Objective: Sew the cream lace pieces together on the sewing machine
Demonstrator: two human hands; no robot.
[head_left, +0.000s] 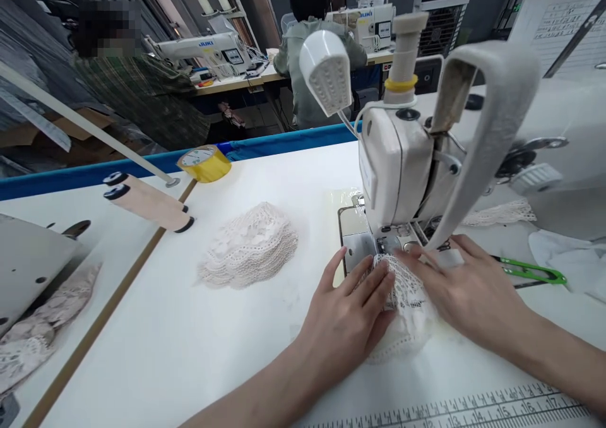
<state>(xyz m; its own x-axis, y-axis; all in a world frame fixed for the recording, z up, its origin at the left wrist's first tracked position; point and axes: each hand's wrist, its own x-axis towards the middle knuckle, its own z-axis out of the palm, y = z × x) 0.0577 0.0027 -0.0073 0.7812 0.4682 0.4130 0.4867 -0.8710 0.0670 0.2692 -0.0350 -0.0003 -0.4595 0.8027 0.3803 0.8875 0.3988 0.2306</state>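
A white lace piece [406,292] lies at the needle area of a white sewing machine [389,169], its front edge under the presser foot [386,245]. My left hand [353,305] rests on the left side of the lace, palm down with fingers spread. On the lace's right side, my right hand [466,283] has its fingers closed at the edge, close to the foot. The machine's curved white guard [492,125] hides part of those fingers. A small white strip [449,259] shows on or beside the right fingers.
A stack of lace pieces [250,245] lies left of the machine. Beyond are peach thread spools [149,202] and yellow tape [206,165]. Green thread snips [533,270] lie right of my right hand. A printed ruler [464,409] runs along the front. Two people sit farther back.
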